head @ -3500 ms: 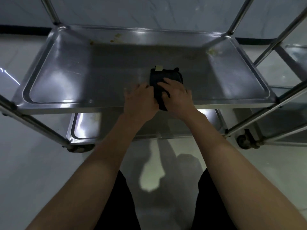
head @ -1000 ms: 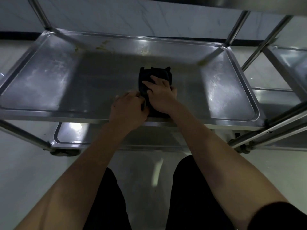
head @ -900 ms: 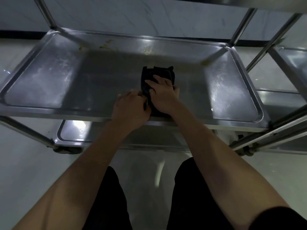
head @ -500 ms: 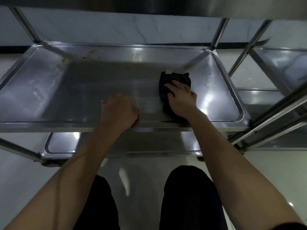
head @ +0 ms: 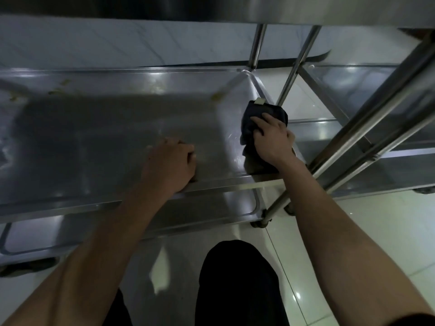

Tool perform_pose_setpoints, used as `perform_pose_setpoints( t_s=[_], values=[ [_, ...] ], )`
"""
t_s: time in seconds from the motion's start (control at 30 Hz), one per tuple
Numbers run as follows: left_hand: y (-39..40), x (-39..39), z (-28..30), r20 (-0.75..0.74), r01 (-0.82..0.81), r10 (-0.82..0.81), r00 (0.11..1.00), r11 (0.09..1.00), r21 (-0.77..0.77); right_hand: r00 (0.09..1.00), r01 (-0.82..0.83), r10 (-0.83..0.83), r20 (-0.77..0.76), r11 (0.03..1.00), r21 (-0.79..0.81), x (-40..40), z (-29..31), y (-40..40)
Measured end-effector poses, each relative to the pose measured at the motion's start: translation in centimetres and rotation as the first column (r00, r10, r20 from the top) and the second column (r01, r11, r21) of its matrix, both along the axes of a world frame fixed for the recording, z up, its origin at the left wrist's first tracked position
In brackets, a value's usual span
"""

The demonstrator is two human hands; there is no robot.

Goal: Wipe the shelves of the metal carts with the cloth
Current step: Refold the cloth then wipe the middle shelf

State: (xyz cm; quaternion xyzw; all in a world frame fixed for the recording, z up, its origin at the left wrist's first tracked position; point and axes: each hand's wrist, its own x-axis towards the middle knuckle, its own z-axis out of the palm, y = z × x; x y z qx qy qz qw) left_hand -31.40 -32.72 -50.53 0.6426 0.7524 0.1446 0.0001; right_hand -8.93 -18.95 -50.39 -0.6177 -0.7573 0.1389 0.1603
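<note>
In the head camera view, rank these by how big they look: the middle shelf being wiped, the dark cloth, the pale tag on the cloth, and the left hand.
1. Middle shelf, by far the largest.
2. Left hand and dark cloth: alike; the right hand covers part of the cloth, so unranked.
3. Pale tag, smallest.

cloth (head: 261, 114) half hidden under right hand (head: 273, 140), shelf (head: 94, 137) cut off left

We had one head-worn view, which looked forward and steeply down from close above the cart's middle shelf (head: 98, 128), with the upper shelf's underside (head: 329, 8) along the top edge.
</note>
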Motion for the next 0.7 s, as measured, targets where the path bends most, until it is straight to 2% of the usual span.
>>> perform_pose_setpoints(
  t_s=[0.13,0.23,0.33,0.4,0.53,0.7],
  values=[
    [-0.1,-0.6,0.1,0.025,0.042,-0.042,0.999,0.999,0.019,1.0,-0.024,0.024,0.017,1.0,0.009,-0.7,-0.1,0.0],
    [-0.2,-3.3,1.3,0.152,0.035,-0.035,0.988,0.999,0.003,0.999,-0.043,0.042,0.033,0.999,0.031,-1.6,-0.4,0.1],
    [-1.4,-7.8,1.4,-0.02,-0.093,0.093,0.995,0.995,-0.018,0.996,-0.082,0.079,0.051,0.996,0.045,-3.9,-0.8,0.0],
    [-2.5,-9.6,1.0,-0.07,-0.163,0.16,0.985,0.985,-0.051,0.991,-0.12,0.116,0.071,0.992,0.046,-6.1,-1.1,-0.4],
    [-2.6,-10.7,-0.4,-0.014,-0.132,0.132,0.991,0.987,-0.092,0.98,-0.198,0.195,0.046,0.978,0.063,-11.7,-1.5,-1.8],
    [-3.3,-11.8,-0.9,0.05,-0.11,0.114,0.992,0.991,-0.078,0.929,-0.362,0.364,0.063,0.931,-0.035,-19.2,-1.8,-3.5]
  ],
)
